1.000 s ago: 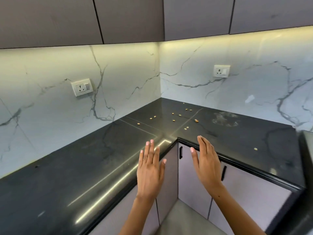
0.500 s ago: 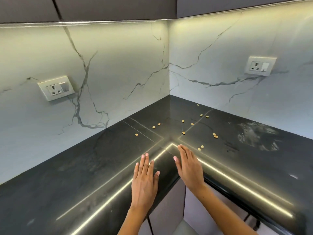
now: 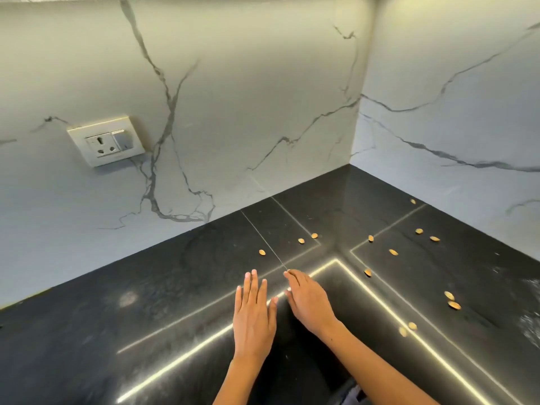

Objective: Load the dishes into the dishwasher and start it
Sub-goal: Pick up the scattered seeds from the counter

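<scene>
Both hands: out flat over the black countertop (image 3: 146,323), right at its inner corner, fingers straight, gripping nothing.
Left hand (image 3: 253,318): palm down, fingers together and pointing toward the back wall. Can't honestly tell if it's resting on the stone or just hovering above it.
Right hand (image 3: 309,302): just beside the left one, angled a bit inward, fingertips (image 3: 287,274) reaching the thin seam line in the stone. Relaxed and flat, nothing in it either.
Countertop: L-shaped, dark, glossy, with bright strip-light reflections running parallel to the front edges and meeting in a corner shape near my hands.
Seeds (image 3: 301,240): little tan seed-looking bits scattered over the counter, a few ahead of my fingers toward the back corner, more off along the right-hand run, a pair near the right edge of the view. None touching my hands.
Smudge (image 3: 530,325): whitish smear on the counter at the far right.
Backsplash (image 3: 233,97): white marble look with grey veins, on both walls of the corner.
Socket (image 3: 106,140): cream plate with a switch, on the left wall, above the counter.
Dishes and dishwasher: nowhere in my view, so I can't say where they are.
</scene>
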`<state>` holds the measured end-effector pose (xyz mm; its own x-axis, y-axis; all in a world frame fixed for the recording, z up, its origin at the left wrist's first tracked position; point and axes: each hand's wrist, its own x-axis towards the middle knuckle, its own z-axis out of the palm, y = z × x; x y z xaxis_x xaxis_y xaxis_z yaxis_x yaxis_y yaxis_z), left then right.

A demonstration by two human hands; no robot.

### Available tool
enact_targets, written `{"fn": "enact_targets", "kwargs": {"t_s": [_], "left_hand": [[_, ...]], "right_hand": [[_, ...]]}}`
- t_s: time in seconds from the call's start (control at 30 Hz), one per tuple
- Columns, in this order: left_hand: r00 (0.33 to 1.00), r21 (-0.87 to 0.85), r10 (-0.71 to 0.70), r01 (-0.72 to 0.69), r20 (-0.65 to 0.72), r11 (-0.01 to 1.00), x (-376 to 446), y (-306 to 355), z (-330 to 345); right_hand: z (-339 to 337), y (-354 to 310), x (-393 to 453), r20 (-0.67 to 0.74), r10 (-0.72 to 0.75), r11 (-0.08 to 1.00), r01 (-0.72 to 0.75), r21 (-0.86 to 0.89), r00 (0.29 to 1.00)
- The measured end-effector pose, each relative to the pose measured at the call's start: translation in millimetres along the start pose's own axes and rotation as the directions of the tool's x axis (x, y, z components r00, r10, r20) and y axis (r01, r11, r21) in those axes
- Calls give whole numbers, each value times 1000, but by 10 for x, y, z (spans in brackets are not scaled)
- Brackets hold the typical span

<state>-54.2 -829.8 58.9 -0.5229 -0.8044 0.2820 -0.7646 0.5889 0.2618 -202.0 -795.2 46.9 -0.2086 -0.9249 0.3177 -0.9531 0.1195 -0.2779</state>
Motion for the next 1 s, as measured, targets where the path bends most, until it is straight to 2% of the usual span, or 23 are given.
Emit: {"fn": "enact_targets", "kwargs": {"t_s": [0.1,0.2,0.33,0.4,0.47,0.6,0.63,0.67,0.73,0.8,0.83,0.87,0.9,0.93,1.0], "left_hand": [[998,-37,-66,65,-9,997,229,-132,79],[996,-49,-80,79,-37,996,446,-264,124],[997,-61,-82,81,-9,995,625,-435,167],[995,-122,-93,89,-33,989,656,-479,187],[987,-238,-161,154,-8,959,679,-488,173],[964,-497,-262,249,45,831,739,-357,161],[950,-605,-306,279,60,746,740,-298,159],[927,-730,-360,320,108,604,747,-224,145],[849,-894,-427,415,313,171,804,-84,121],[770,-849,-366,429,522,-309,903,12,159],[745,-756,-300,395,596,-522,953,55,207],[722,-639,-240,346,649,-686,1002,90,242],[708,-533,-190,300,681,-791,1049,126,275],[698,-458,-159,264,698,-849,1091,155,291],[692,-392,-141,219,708,-893,1162,217,316]], "right_hand": [[265,-29,470,146,-24,1000,24,3,989],[494,-29,923,240,-83,995,96,-41,967],[700,28,1243,342,-96,982,145,-122,935],[752,82,1257,303,-122,985,152,-77,945],[756,140,1177,218,-135,990,142,-18,967],[641,289,957,108,-128,991,122,64,986],[571,307,925,56,-123,988,117,102,991],[493,316,906,-9,-103,982,103,158,995],[287,263,892,-119,-35,951,70,302,992],[67,173,885,-155,-47,921,102,375,987],[-33,150,863,-154,-91,921,142,362,984],[-105,141,839,-155,-147,925,191,327,977],[-170,160,814,-157,-195,927,234,293,968],[-224,195,801,-171,-221,926,262,272,960],[-291,328,797,-232,-185,927,248,282,955]]}}
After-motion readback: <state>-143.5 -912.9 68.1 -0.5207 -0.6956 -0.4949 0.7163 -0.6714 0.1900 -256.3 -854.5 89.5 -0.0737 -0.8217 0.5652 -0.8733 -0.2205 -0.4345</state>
